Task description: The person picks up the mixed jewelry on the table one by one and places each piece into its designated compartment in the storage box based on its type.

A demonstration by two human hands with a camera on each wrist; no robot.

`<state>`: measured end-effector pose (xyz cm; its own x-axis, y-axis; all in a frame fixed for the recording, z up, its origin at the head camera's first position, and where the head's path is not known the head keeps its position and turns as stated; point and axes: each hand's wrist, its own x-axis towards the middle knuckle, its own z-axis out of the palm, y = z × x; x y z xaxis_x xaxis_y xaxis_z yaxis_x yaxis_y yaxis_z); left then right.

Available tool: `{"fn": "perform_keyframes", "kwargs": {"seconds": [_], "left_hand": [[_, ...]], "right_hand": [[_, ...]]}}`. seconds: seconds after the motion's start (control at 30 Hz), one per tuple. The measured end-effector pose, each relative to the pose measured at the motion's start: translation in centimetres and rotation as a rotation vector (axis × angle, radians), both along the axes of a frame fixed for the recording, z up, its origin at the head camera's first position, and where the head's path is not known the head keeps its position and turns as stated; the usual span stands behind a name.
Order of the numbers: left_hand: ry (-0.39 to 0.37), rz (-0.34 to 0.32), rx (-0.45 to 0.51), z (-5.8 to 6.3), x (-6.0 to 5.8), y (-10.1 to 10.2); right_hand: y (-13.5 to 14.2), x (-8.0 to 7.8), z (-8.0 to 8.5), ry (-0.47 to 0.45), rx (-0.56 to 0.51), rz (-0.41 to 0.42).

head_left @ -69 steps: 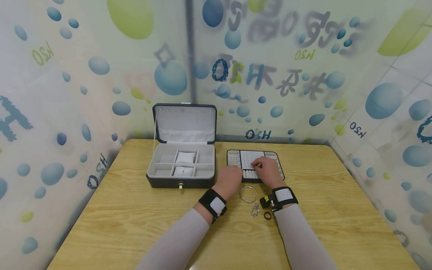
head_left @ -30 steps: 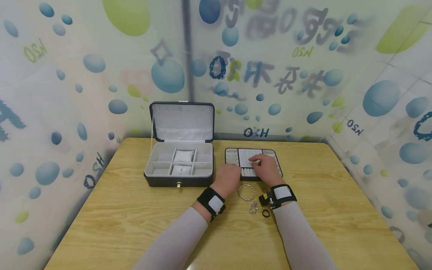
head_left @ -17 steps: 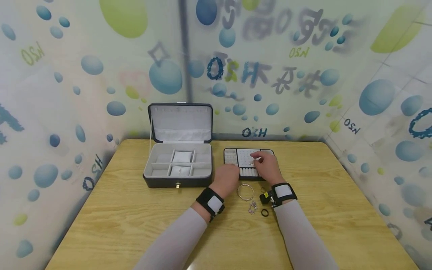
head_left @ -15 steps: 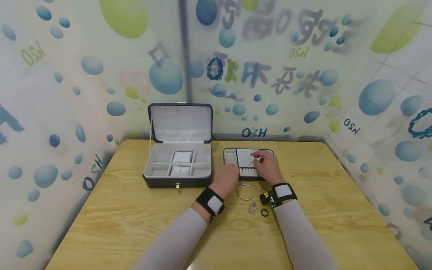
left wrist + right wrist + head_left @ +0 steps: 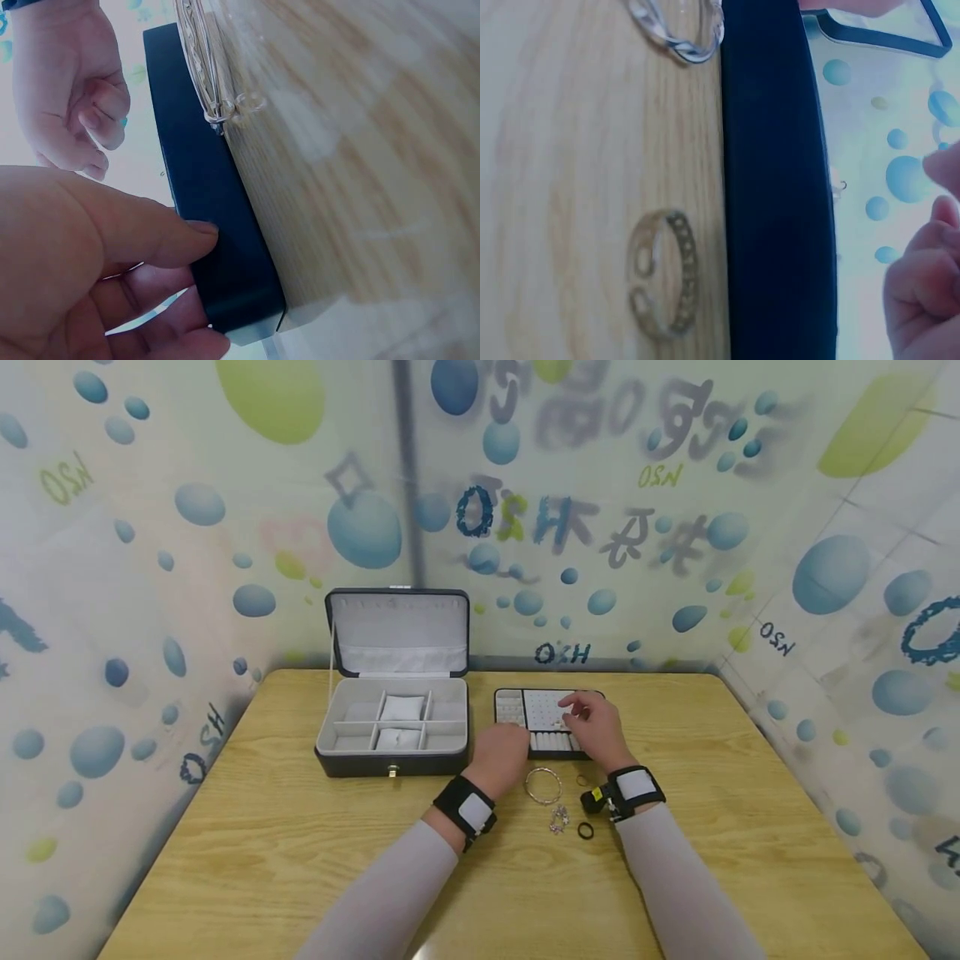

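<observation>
A shallow black jewelry tray [image 5: 543, 708] with a white pin-holed panel lies on the table. My left hand [image 5: 498, 758] grips its left front corner, the thumb pressed on the black side wall in the left wrist view. A small earring [image 5: 558, 723] sits on the panel's lower part; its thin hook [image 5: 844, 185] stands above the tray's edge in the right wrist view. Just right of it, my right hand [image 5: 597, 728] hovers over the tray with index finger and thumb apart, nothing between them.
An open black jewelry box [image 5: 438, 766] with two white cushions stands left of the tray. In front of the tray lie a bangle [image 5: 528, 792], a chain-patterned ring [image 5: 685, 277], a beaded bracelet [image 5: 558, 819] and a black ring [image 5: 586, 838]. A patterned wall [image 5: 675, 610] rises behind.
My right fingers were together at the panel; they have parted and drawn back to the right, leaving the earring in view on it. The left hand keeps its hold on the tray.
</observation>
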<state>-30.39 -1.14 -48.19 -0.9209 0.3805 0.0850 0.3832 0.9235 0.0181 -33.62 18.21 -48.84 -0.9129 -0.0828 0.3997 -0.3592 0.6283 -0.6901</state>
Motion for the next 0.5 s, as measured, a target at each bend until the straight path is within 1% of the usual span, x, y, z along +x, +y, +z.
{"fn": "perform_keyframes", "kwargs": {"seconds": [0.23, 0.5], "left_hand": [[0.005, -0.005, 0.002, 0.0, 0.0, -0.1], [0.017, -0.009, 0.007, 0.0, 0.0, -0.1]], "right_hand": [[0.7, 0.4, 0.0, -0.037, 0.075, 0.119], [1.2, 1.5, 0.1, -0.179, 0.174, 0.284]]}}
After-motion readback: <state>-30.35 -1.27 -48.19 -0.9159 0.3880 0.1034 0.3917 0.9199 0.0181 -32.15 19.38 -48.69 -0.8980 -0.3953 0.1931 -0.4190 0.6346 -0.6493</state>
